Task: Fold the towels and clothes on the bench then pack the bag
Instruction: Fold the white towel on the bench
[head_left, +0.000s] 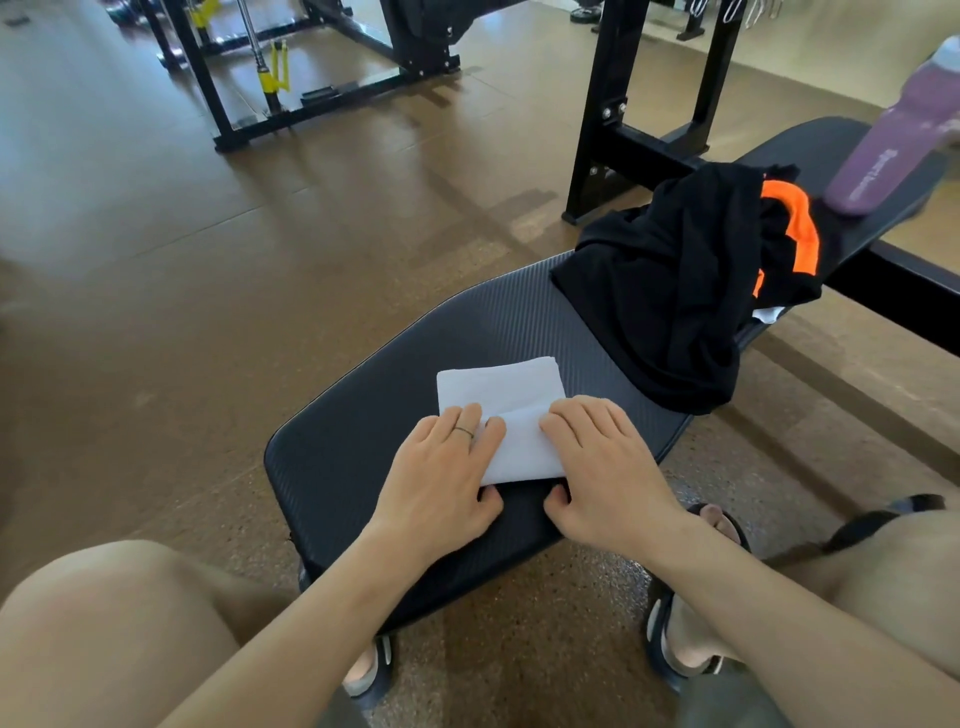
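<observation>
A small white towel (506, 405), folded into a rectangle, lies on the near end of the black padded bench (363, 415). My left hand (441, 478) rests flat on the towel's left side, a ring on one finger. My right hand (608, 467) presses flat on its right side; both thumbs sit on the bench just below the towel's near edge. Further along the bench lies a crumpled pile of black clothes (675, 291) with orange trim (797, 228). A purple bag (893, 156) sits at the bench's far end, cut off by the frame edge.
The bench's black steel uprights (649, 104) stand behind the clothes. A black rack with yellow fittings (270, 67) stands at the far left on the brown floor. My knees and sandalled feet (675, 644) straddle the bench's near end.
</observation>
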